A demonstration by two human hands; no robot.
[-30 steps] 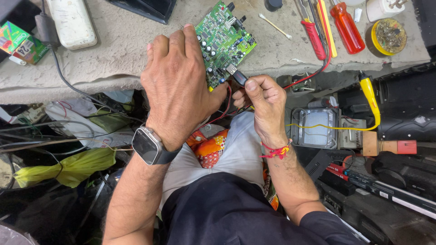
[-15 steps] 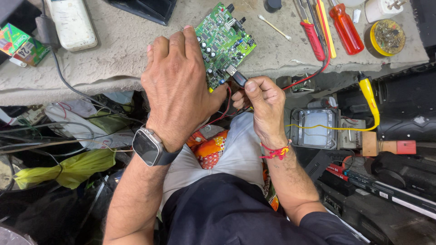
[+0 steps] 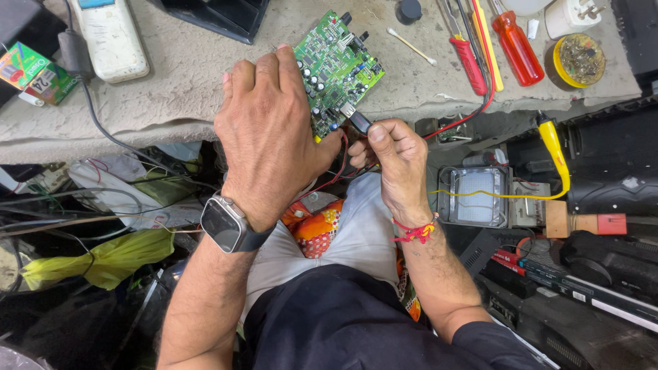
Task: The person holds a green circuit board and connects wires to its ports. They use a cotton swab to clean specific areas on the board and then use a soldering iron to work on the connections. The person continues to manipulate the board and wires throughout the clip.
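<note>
The light is bright and even on the table, and it seems to come from above. The left hand and right hand look sharp, with a soft shine on the skin. The green circuit board is clear too. Shadows are soft and short. Under the table edge it gets dark, and the bottom left corner is so dim that things there are hard to make out. The edges bend a little.
</note>
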